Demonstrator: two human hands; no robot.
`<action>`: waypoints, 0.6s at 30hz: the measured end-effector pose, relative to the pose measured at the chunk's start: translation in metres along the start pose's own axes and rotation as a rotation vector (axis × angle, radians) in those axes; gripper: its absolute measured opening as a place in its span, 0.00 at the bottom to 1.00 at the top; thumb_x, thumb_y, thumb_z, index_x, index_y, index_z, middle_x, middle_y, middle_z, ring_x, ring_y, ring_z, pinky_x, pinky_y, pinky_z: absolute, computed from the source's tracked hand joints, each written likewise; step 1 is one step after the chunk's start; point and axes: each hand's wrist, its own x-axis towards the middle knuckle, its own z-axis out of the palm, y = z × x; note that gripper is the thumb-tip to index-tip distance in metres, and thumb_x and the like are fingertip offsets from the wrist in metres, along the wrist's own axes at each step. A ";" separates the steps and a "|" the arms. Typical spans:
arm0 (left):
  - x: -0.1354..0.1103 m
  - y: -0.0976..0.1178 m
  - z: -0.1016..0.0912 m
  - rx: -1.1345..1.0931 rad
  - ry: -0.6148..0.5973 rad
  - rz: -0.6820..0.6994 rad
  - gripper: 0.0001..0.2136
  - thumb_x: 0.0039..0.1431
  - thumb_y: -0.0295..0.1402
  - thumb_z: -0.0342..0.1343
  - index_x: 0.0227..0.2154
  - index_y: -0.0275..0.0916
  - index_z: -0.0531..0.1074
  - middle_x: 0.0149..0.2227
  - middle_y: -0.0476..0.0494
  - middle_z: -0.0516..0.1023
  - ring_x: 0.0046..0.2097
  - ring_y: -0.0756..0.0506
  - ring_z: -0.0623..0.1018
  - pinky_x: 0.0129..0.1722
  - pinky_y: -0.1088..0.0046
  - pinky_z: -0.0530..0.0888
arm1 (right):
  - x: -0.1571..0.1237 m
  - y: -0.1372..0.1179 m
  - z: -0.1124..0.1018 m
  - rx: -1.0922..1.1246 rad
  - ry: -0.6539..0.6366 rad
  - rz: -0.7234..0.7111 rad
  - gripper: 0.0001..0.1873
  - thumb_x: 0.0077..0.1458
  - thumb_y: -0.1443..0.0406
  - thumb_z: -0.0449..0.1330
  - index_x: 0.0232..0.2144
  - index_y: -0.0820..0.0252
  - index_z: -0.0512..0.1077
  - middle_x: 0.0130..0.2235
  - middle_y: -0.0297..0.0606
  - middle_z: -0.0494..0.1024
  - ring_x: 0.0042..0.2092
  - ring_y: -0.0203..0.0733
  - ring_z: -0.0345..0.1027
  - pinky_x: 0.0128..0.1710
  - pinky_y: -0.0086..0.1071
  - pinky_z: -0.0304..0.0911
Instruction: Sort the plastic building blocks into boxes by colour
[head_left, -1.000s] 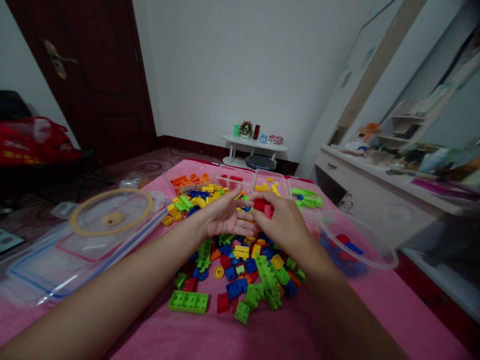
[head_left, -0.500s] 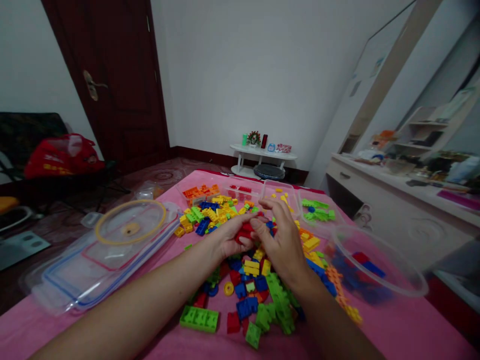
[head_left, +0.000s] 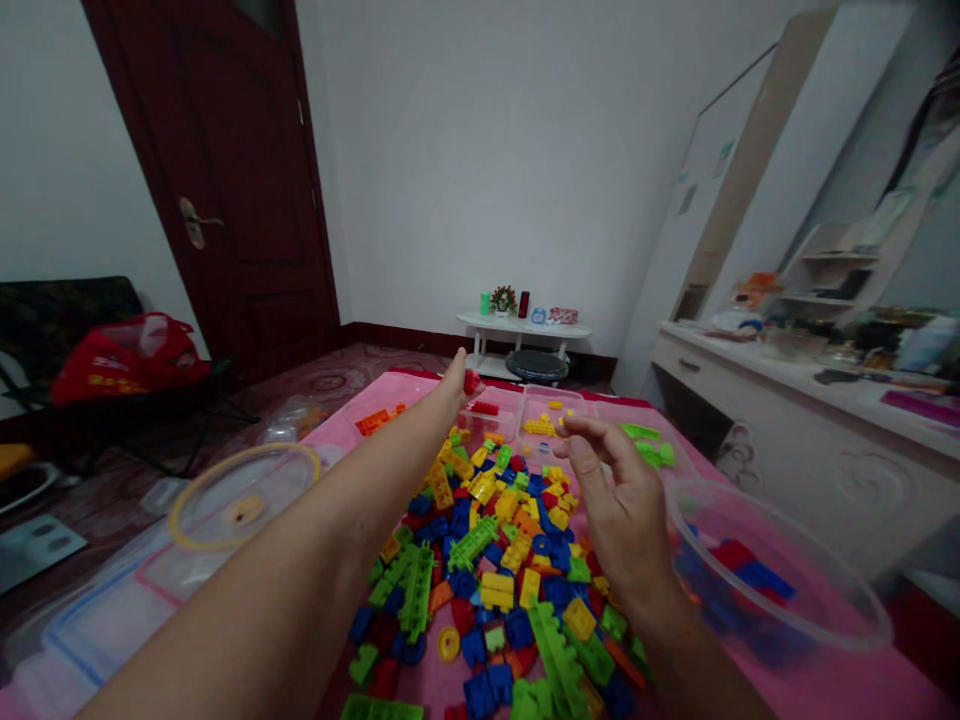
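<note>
My left hand (head_left: 459, 380) is stretched far forward, with red toy bricks (head_left: 472, 382) showing at its palm side; most of its fingers are hidden from me. Just beyond and below it is a clear box (head_left: 495, 422) with red bricks in it. My right hand (head_left: 619, 490) hovers at the right side of the pile, fingers loosely bent and apart, nothing seen in them. Between my arms spreads a heap of mixed toy bricks (head_left: 496, 590) in yellow, blue, green, red and orange.
Farther right stand a clear box of yellow bricks (head_left: 540, 425), green bricks (head_left: 656, 452) in another box, and a round clear tub (head_left: 780, 600) of blue and red bricks. Orange bricks (head_left: 373, 422) lie far left. Stacked clear lids (head_left: 112, 610) lie left on the pink cloth (head_left: 345, 455).
My hands have come apart. The left one has moved forward with the red bricks toward the red-brick box, while the right one has drawn back to the right and opened.
</note>
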 end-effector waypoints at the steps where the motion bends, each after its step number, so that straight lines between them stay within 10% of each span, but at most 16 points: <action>1: 0.001 -0.003 0.000 0.044 0.046 0.000 0.22 0.56 0.55 0.40 0.29 0.39 0.63 0.19 0.51 0.63 0.22 0.50 0.68 0.22 0.77 0.65 | 0.000 0.001 -0.001 -0.010 0.003 -0.007 0.11 0.55 0.59 0.54 0.40 0.56 0.70 0.41 0.39 0.75 0.40 0.43 0.70 0.41 0.37 0.65; 6: -0.032 -0.024 0.004 0.332 0.163 0.104 0.26 0.46 0.54 0.55 0.43 0.41 0.68 0.42 0.37 0.73 0.49 0.39 0.71 0.38 0.70 0.69 | 0.004 0.004 -0.004 0.000 0.010 -0.017 0.12 0.56 0.59 0.54 0.39 0.57 0.70 0.40 0.40 0.75 0.39 0.42 0.70 0.40 0.36 0.65; 12: -0.098 -0.061 -0.002 0.870 -0.320 0.373 0.20 0.51 0.49 0.53 0.41 0.41 0.75 0.46 0.41 0.76 0.49 0.38 0.72 0.51 0.64 0.64 | 0.020 0.003 -0.027 -0.068 -0.003 -0.044 0.11 0.55 0.60 0.54 0.37 0.60 0.71 0.35 0.38 0.75 0.35 0.39 0.70 0.36 0.32 0.64; 18: -0.128 -0.103 -0.017 1.163 -0.372 0.518 0.22 0.51 0.48 0.55 0.47 0.46 0.72 0.52 0.41 0.70 0.55 0.36 0.66 0.55 0.60 0.61 | 0.054 0.039 -0.102 -0.532 -0.236 0.007 0.12 0.52 0.60 0.54 0.27 0.61 0.73 0.28 0.36 0.76 0.30 0.38 0.68 0.31 0.29 0.61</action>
